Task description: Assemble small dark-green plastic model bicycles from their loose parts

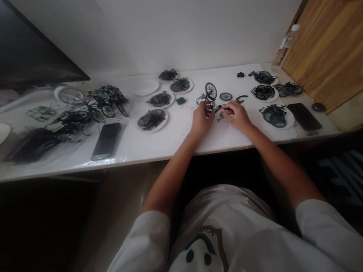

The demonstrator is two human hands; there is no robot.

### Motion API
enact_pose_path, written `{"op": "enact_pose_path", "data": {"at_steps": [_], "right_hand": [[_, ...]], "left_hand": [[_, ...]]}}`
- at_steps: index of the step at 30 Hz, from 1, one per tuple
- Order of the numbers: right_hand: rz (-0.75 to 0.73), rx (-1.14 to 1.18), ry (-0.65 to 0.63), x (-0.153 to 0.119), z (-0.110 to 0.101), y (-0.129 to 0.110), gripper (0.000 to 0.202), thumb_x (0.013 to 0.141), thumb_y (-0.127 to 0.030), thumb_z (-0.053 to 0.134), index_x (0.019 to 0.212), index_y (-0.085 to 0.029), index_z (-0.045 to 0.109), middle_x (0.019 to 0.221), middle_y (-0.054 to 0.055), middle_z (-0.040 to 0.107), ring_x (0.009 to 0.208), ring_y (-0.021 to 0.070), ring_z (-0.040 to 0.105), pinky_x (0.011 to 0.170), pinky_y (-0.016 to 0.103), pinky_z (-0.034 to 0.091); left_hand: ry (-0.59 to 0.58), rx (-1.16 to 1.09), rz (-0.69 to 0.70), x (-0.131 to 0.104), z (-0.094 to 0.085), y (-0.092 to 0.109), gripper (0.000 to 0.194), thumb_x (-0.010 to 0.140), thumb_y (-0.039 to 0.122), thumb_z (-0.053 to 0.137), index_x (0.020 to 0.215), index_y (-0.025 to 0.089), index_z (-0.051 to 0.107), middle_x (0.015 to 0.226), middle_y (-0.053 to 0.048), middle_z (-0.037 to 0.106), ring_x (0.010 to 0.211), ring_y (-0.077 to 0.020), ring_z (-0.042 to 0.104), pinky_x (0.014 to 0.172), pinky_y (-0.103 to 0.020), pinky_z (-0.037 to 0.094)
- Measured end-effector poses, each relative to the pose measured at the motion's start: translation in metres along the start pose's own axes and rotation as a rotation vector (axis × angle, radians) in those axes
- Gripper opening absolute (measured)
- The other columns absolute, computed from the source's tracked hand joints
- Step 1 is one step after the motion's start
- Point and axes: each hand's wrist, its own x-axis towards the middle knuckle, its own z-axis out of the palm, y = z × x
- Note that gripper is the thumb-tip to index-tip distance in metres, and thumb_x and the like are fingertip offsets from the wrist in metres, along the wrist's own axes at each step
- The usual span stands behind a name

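Note:
A small model bicycle frame (208, 104) with one spoked wheel (211, 91) pointing up is in my left hand (202, 118), whose fingers are closed around it. Close on its right, my right hand (236, 114) pinches a small dark part (218, 107) against the frame; the part's exact shape is too small to tell. Behind my right hand a loose wheel (225, 96) lies flat on the white table (181, 136), with a curved black piece (242, 98) to its right. Another thin dark piece (220, 118) lies partly between my hands.
Plates of dark bicycle parts stand at left (165, 119) and right (290, 121). Assembled model bicycles (106, 102) cluster farther left. Phones lie at left (106, 140) and right (304, 116). A bottle (287, 44) stands by a wooden board (334, 48).

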Motion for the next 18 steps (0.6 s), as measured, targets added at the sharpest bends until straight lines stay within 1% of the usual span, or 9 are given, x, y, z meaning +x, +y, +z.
{"op": "enact_pose_path", "data": {"at_steps": [3, 7, 9, 12, 14, 15, 16, 18], "right_hand": [[-0.036, -0.039, -0.008, 0.001, 0.0001, 0.0022, 0.027, 0.107, -0.044, 0.06, 0.089, -0.026, 0.065, 0.093, 0.009, 0.07, 0.093, 0.0273, 0.065, 0.083, 0.04, 0.054], [-0.049, -0.107, -0.049, 0.0032, -0.0007, 0.0042, 0.042, 0.112, -0.051, 0.051, 0.077, -0.027, 0.051, 0.083, 0.008, 0.064, 0.09, 0.0272, 0.061, 0.086, 0.042, 0.051], [-0.046, -0.121, -0.063, 0.0034, -0.0008, 0.0044, 0.048, 0.114, -0.055, 0.046, 0.074, -0.028, 0.045, 0.08, 0.008, 0.061, 0.088, 0.0271, 0.059, 0.086, 0.042, 0.05], [-0.032, -0.128, -0.075, 0.0016, -0.0003, 0.0044, 0.051, 0.115, -0.058, 0.039, 0.075, -0.028, 0.043, 0.08, 0.008, 0.061, 0.088, 0.0274, 0.059, 0.085, 0.043, 0.05], [-0.008, -0.134, -0.065, -0.0009, 0.0001, 0.0043, 0.046, 0.116, -0.057, 0.039, 0.081, -0.028, 0.05, 0.086, 0.009, 0.066, 0.091, 0.028, 0.061, 0.086, 0.042, 0.05], [0.007, -0.134, -0.054, -0.0022, 0.0002, 0.0043, 0.041, 0.115, -0.055, 0.041, 0.088, -0.027, 0.054, 0.09, 0.01, 0.068, 0.093, 0.0281, 0.062, 0.086, 0.042, 0.051], [0.024, -0.131, -0.045, -0.0034, 0.0001, 0.0042, 0.034, 0.115, -0.053, 0.045, 0.095, -0.027, 0.057, 0.096, 0.01, 0.071, 0.095, 0.0279, 0.064, 0.086, 0.041, 0.051], [0.062, -0.123, -0.051, -0.0051, -0.0003, 0.004, 0.02, 0.111, -0.046, 0.053, 0.108, -0.027, 0.058, 0.107, 0.01, 0.074, 0.097, 0.0266, 0.066, 0.085, 0.039, 0.052]], "left_hand": [[-0.026, -0.004, 0.019, -0.0007, -0.0007, 0.0014, 0.034, 0.086, 0.017, 0.08, 0.117, 0.023, 0.068, 0.11, -0.009, 0.077, 0.087, -0.0195, 0.066, 0.081, -0.034, 0.051], [-0.049, -0.018, 0.023, -0.0012, -0.0006, 0.0019, 0.032, 0.086, 0.017, 0.081, 0.114, 0.023, 0.068, 0.108, -0.008, 0.077, 0.089, -0.0199, 0.066, 0.079, -0.034, 0.05], [-0.054, -0.005, 0.024, -0.0011, -0.0002, 0.001, 0.032, 0.086, 0.017, 0.081, 0.114, 0.023, 0.068, 0.107, -0.008, 0.076, 0.087, -0.0193, 0.065, 0.079, -0.034, 0.05], [-0.068, 0.027, 0.045, -0.001, 0.0005, -0.0004, 0.032, 0.088, 0.016, 0.079, 0.116, 0.023, 0.067, 0.109, -0.008, 0.076, 0.087, -0.019, 0.066, 0.079, -0.034, 0.05], [-0.071, 0.039, 0.052, -0.0013, 0.0006, -0.0006, 0.033, 0.088, 0.014, 0.079, 0.117, 0.023, 0.067, 0.109, -0.008, 0.077, 0.087, -0.0193, 0.067, 0.08, -0.034, 0.051], [-0.069, 0.041, 0.052, -0.0015, 0.0006, -0.0004, 0.034, 0.087, 0.013, 0.08, 0.117, 0.023, 0.067, 0.109, -0.008, 0.077, 0.088, -0.0195, 0.067, 0.081, -0.034, 0.051], [-0.067, 0.044, 0.052, -0.0017, 0.0005, -0.0001, 0.034, 0.087, 0.012, 0.08, 0.117, 0.023, 0.067, 0.109, -0.008, 0.077, 0.088, -0.0197, 0.068, 0.081, -0.034, 0.051], [-0.071, 0.06, 0.057, -0.0019, 0.0003, 0.0008, 0.034, 0.089, 0.009, 0.078, 0.118, 0.022, 0.067, 0.112, -0.009, 0.078, 0.091, -0.0203, 0.069, 0.081, -0.034, 0.052]]}}
